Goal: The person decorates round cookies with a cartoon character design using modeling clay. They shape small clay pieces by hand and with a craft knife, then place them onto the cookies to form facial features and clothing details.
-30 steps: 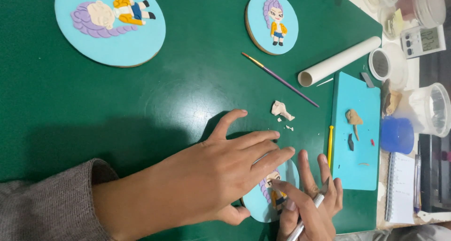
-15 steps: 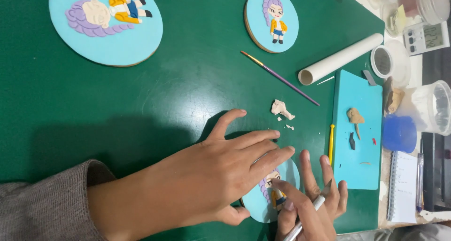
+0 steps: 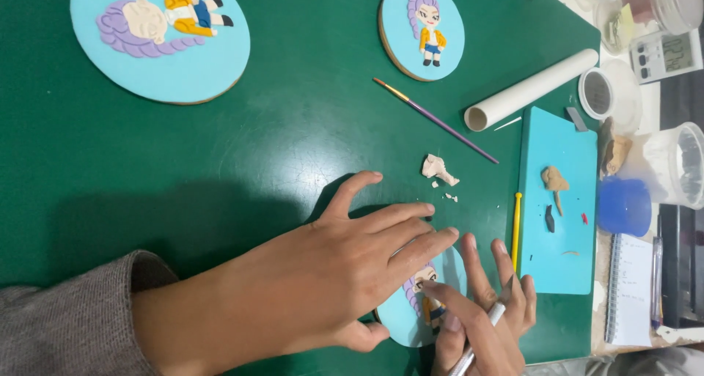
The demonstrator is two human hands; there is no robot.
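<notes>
Head view: left hand (image 3: 334, 277) lies flat, fingers spread, on the green mat (image 3: 220, 171), fingertips resting on the top edge of a small blue disc (image 3: 400, 314) w/ a clay figure (image 3: 425, 292), which sits under and just right of that hand, near the mat's bottom edge. Right hand (image 3: 484, 317) comes in from below, closed around a white tool (image 3: 477, 343), index finger on the figure, other fingers fanned over the disc's right side. Nearby: clay scrap (image 3: 438, 169) above the fingers, yellow stick (image 3: 516, 229) beside a teal board (image 3: 561, 207), brush (image 3: 434, 119), white tube (image 3: 532, 89), two more discs, big (image 3: 160, 42) and small (image 3: 424, 28), up top.
</notes>
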